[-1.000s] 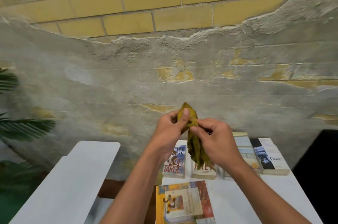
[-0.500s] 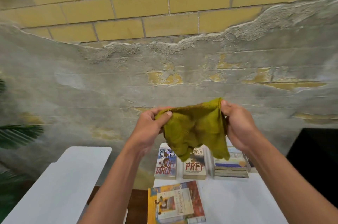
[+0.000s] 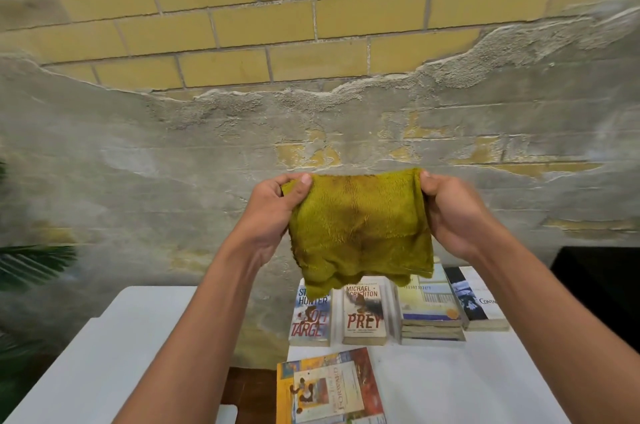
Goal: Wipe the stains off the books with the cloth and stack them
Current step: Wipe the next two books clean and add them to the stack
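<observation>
Cloth: I am now holding the fuzzy olive-green cloth spread wider than a moment ago, above the far paperback books.
Fingers: my left hand and right hand are pinching its top corners.

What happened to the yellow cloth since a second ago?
The hands moved apart and spread the bunched cloth out flat. The left hand and right hand keep their grip on its top corners. The books stayed on the table.

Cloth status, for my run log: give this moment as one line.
phase: cloth prep | left hand: grips cloth | right hand: grips cloth | cloth: spread, held above books | wiping: not begun
</observation>
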`<state>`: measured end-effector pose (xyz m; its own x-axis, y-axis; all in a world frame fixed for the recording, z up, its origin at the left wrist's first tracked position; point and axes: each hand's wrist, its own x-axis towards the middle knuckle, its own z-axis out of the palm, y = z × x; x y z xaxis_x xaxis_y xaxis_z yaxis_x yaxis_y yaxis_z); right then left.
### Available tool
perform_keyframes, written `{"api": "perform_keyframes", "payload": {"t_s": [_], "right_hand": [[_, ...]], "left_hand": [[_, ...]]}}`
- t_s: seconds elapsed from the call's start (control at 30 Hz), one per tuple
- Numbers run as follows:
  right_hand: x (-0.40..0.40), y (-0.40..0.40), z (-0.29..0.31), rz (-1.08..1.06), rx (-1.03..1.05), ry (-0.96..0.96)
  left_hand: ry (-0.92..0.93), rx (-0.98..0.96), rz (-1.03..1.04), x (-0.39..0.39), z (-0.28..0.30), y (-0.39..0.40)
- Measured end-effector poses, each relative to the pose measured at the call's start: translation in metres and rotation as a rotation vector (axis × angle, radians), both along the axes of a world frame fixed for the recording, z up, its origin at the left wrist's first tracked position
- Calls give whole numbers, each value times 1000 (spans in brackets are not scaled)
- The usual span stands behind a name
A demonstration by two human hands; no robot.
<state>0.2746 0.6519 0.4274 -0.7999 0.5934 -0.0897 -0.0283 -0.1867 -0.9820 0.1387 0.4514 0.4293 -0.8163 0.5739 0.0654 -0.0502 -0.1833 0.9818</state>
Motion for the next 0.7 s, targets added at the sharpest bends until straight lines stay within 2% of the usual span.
{"api": "perform_keyframes", "payload": {"t_s": [0.13,0.23,0.4,0.7], "right_hand": [[-2,-4,1,41,145,-27],[-4,-8,0,-1,333,-46],[-9,-1,1,-119,241,-22],[-12,6,7,-160,262,111]], "left_hand": [[-23,-33,-14,0,5,3],[49,-163,-87,-4,12,2],[169,-312,-171,-8,24,-7],[229,-166,-129,-11,26,-13]]}}
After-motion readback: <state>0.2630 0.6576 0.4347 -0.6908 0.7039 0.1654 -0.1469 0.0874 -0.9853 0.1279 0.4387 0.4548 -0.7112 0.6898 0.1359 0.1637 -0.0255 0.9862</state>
